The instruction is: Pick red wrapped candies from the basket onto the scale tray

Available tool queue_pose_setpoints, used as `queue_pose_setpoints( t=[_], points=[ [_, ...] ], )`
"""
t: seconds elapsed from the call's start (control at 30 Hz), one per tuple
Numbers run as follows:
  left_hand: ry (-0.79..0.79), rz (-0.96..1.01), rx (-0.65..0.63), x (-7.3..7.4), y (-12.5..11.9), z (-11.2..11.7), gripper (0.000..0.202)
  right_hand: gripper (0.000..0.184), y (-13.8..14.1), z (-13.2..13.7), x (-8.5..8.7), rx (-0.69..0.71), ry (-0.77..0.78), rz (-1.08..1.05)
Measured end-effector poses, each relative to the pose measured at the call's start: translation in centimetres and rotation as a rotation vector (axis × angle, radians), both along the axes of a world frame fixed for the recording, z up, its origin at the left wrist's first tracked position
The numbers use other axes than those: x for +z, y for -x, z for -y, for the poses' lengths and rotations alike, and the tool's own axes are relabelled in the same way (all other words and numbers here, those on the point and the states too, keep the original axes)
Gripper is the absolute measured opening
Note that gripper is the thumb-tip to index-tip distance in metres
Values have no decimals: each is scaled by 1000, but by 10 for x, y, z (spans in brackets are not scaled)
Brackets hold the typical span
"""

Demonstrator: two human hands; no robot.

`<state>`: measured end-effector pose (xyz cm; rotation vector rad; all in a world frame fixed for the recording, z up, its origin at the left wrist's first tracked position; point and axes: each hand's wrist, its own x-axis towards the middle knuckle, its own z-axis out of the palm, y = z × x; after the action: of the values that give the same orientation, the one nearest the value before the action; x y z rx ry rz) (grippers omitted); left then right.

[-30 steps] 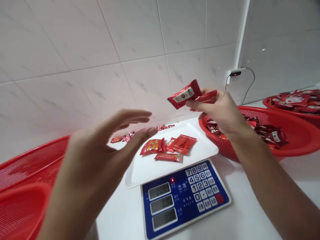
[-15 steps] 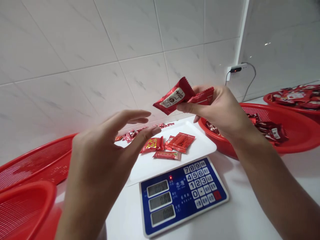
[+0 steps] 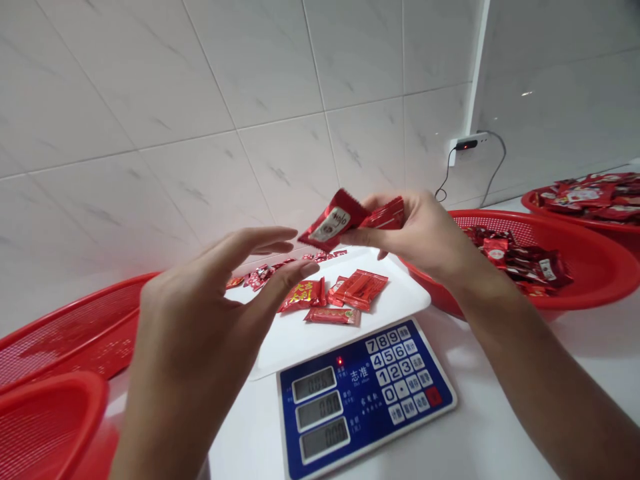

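Note:
Two red-wrapped candies are pinched in my right hand (image 3: 400, 223): a candy packet with a pale label (image 3: 331, 223) sticks out to the left, and a second red packet (image 3: 384, 215) lies against the fingers. My left hand (image 3: 215, 287) is open, thumb and fingers apart and holding nothing, left of the held packets. Below, on the white pan (image 3: 280, 347) of a digital scale (image 3: 367, 393), lie a red packet with yellow characters (image 3: 303, 295), a flat red packet (image 3: 362, 288) overlapping a smaller one, and a slim red stick packet (image 3: 333, 316).
A red basket of wrapped candies (image 3: 600, 267) stands to the right, with another heaped red basket (image 3: 590, 197) behind it. Red baskets (image 3: 55, 413) sit at left. Small wrapped sweets (image 3: 263, 273) lie beyond the pan, near the tiled wall. A power strip (image 3: 467, 143) hangs there.
My right hand has lowered and shifted slightly left with the two packets, which have tilted. My left hand stays nearly in place, still open.

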<state>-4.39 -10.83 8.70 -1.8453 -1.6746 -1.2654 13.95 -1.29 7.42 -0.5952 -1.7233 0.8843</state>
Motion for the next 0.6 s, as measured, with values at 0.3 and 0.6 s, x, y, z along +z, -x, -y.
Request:
queue_pose_setpoints(
  t=[0.3,0.6],
  points=[
    [284,8,-243,-7,18,-27,17,20,24,-14,-18,342,189,21],
    [174,69,-69,-3,16,-24,23,24,21,-22,-16,419,507,-382]
  ],
)
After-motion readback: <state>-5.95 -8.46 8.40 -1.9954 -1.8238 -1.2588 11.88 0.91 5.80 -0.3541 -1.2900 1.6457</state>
